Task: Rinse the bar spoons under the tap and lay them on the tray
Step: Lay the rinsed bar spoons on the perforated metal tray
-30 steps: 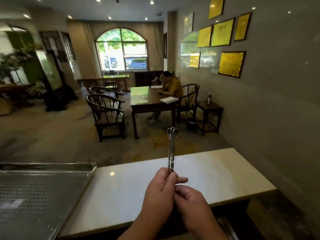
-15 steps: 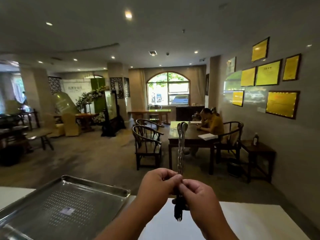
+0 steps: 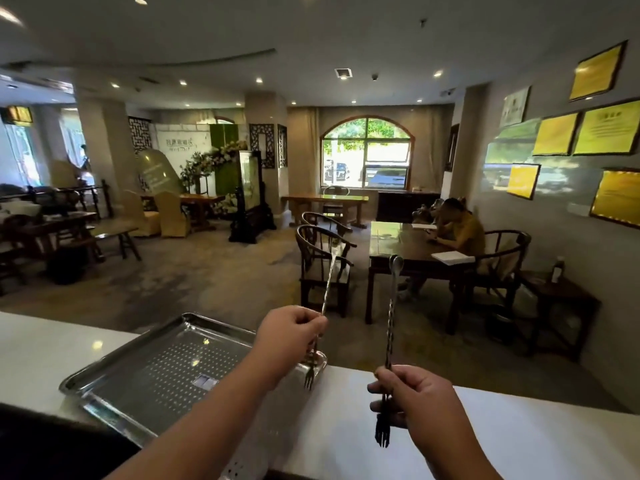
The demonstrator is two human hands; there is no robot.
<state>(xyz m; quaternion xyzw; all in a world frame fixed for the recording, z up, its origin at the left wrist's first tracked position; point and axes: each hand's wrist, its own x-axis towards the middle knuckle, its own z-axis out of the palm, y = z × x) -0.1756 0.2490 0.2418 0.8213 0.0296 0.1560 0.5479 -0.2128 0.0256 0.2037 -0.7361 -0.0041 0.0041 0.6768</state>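
A restaurant dining hall — dark wooden tables (image 3: 412, 247), round-backed chairs (image 3: 322, 261), a white counter (image 3: 519, 441).

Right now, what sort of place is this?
Probably a restaurant or teahouse hall, seen from behind a counter: wooden tables with armchairs, and framed plaques.

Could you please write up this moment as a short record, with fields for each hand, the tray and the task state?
Left hand: holds one bar spoon, fork end down, above the right end of the tray
Right hand: holds the second bar spoon upright, bowl up, above the counter
Tray: perforated metal, resting on the counter
Task state: neither spoon laid down yet
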